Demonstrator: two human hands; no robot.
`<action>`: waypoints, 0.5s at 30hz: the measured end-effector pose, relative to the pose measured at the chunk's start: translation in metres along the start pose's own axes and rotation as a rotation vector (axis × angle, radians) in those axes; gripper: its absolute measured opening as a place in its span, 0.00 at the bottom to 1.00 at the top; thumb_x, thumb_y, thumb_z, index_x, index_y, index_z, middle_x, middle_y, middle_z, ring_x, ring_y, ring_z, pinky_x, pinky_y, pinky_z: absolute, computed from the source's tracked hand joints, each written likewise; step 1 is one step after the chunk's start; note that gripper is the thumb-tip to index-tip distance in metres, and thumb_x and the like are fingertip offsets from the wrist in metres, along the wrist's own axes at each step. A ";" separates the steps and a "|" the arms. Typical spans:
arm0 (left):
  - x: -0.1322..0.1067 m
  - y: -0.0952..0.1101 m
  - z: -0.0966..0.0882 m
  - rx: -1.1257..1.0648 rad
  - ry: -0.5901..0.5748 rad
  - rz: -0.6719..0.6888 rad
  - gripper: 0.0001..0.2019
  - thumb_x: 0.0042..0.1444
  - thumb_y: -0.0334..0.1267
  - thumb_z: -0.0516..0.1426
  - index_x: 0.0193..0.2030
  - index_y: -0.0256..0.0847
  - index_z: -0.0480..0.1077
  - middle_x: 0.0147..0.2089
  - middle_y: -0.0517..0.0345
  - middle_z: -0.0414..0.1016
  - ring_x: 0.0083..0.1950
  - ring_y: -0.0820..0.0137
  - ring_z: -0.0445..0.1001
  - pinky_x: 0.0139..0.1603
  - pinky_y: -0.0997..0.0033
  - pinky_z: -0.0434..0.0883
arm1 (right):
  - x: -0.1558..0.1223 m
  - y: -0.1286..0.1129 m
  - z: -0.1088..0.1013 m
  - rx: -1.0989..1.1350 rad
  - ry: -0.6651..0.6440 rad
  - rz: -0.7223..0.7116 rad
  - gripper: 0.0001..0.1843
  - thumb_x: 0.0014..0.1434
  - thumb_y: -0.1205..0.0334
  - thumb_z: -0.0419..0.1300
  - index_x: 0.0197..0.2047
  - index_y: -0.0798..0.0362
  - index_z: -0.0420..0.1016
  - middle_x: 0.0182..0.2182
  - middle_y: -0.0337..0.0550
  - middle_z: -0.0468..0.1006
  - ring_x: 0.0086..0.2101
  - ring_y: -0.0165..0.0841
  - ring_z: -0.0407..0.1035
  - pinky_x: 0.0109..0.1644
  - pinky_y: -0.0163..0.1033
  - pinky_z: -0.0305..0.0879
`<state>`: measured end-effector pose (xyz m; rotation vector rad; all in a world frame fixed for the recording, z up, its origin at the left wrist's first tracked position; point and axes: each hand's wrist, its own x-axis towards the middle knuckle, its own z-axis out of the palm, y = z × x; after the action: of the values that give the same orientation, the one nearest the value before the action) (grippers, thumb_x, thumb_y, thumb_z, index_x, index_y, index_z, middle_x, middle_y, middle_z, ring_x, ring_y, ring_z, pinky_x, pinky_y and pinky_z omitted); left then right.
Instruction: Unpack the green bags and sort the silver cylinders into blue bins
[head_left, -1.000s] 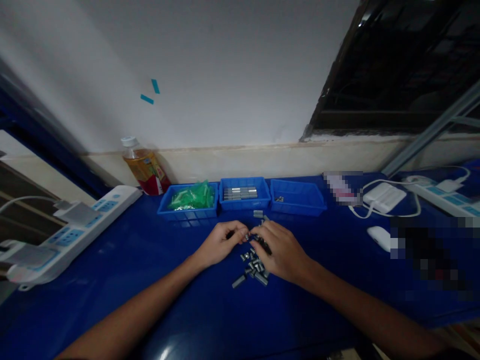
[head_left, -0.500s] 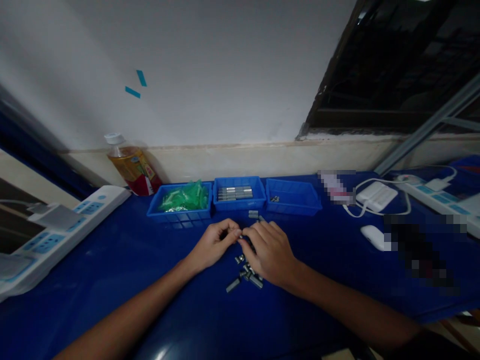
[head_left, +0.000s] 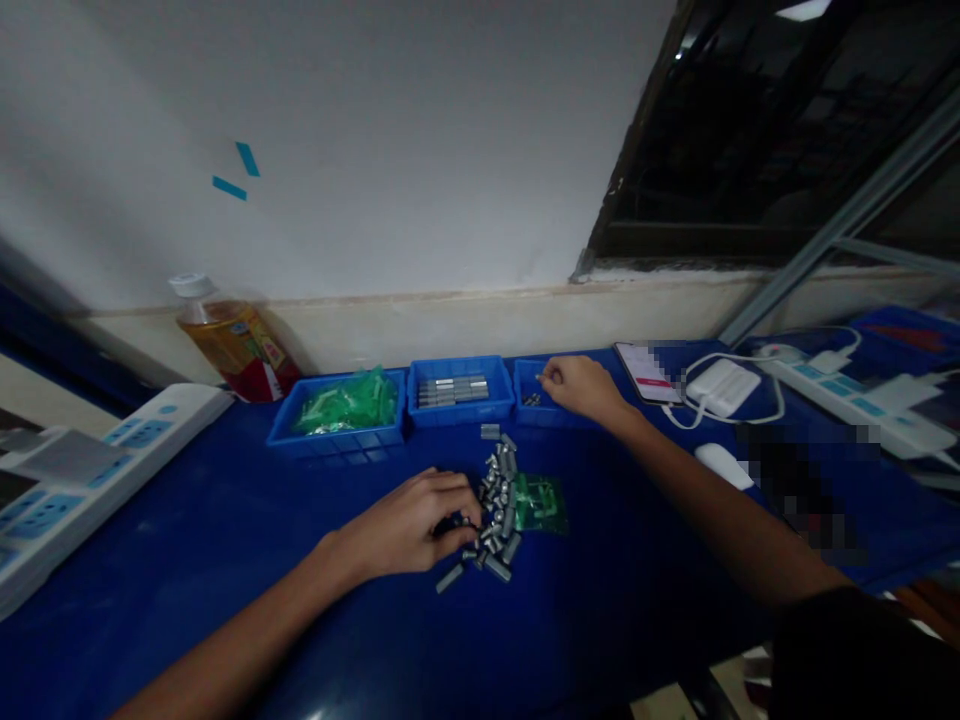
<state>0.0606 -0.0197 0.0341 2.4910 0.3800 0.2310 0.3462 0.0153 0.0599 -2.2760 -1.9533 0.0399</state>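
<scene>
A pile of small metal cylinders [head_left: 497,510] lies on the blue table [head_left: 225,560], with a small green bag [head_left: 540,502] at its right side. My left hand [head_left: 409,522] rests at the pile's left edge, fingers curled and pinched on one of the pieces. My right hand [head_left: 581,385] reaches over the right blue bin [head_left: 534,418], fingertips pinched on a small metal piece above it. The middle blue bin [head_left: 459,392] holds rows of metal cylinders. The left blue bin [head_left: 339,410] holds green bags.
A drink bottle [head_left: 229,345] leans by the wall at left. A white power strip [head_left: 82,475] lies at far left. A phone [head_left: 646,370], a white charger [head_left: 724,385] with cable, a white mouse [head_left: 721,465] and another power strip [head_left: 855,400] sit at right.
My right hand left the pile and reached back to the right bin with a small piece. The green bag under it came into view. My left hand stayed at the pile.
</scene>
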 end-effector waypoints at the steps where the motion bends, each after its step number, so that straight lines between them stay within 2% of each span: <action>1: 0.000 -0.003 0.001 -0.011 0.009 -0.003 0.04 0.59 0.32 0.53 0.38 0.40 0.69 0.37 0.58 0.71 0.39 0.70 0.70 0.43 0.70 0.64 | 0.006 -0.002 0.003 -0.018 -0.037 0.004 0.12 0.57 0.54 0.55 0.37 0.48 0.76 0.35 0.43 0.79 0.36 0.35 0.71 0.36 0.35 0.59; 6: 0.001 -0.017 0.008 -0.083 0.111 -0.036 0.06 0.62 0.33 0.51 0.40 0.38 0.69 0.38 0.56 0.69 0.39 0.71 0.69 0.40 0.73 0.65 | 0.020 -0.014 0.014 -0.033 -0.066 0.004 0.11 0.55 0.57 0.56 0.36 0.49 0.78 0.37 0.47 0.79 0.38 0.40 0.72 0.39 0.38 0.61; 9: 0.002 -0.021 0.009 -0.163 0.216 -0.081 0.06 0.62 0.34 0.51 0.41 0.38 0.69 0.37 0.56 0.69 0.35 0.73 0.68 0.37 0.74 0.65 | 0.014 -0.015 0.010 -0.016 -0.022 0.012 0.13 0.58 0.56 0.53 0.38 0.49 0.78 0.37 0.47 0.79 0.38 0.40 0.72 0.39 0.38 0.61; 12: 0.007 -0.021 0.009 -0.287 0.393 -0.168 0.06 0.60 0.36 0.54 0.41 0.37 0.68 0.35 0.57 0.70 0.34 0.73 0.68 0.35 0.74 0.65 | -0.013 -0.020 0.008 0.124 0.167 -0.081 0.14 0.61 0.57 0.50 0.36 0.51 0.76 0.32 0.44 0.78 0.34 0.35 0.71 0.38 0.36 0.60; 15: 0.017 -0.016 0.008 -0.556 0.568 -0.239 0.08 0.56 0.39 0.58 0.38 0.37 0.66 0.34 0.58 0.69 0.37 0.72 0.69 0.37 0.74 0.66 | -0.057 -0.035 0.015 0.376 0.339 -0.326 0.11 0.62 0.60 0.51 0.36 0.53 0.73 0.26 0.40 0.74 0.28 0.31 0.68 0.35 0.35 0.60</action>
<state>0.0753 -0.0058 0.0195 1.7832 0.7239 0.8281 0.3010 -0.0344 0.0453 -1.5982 -1.9136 -0.0126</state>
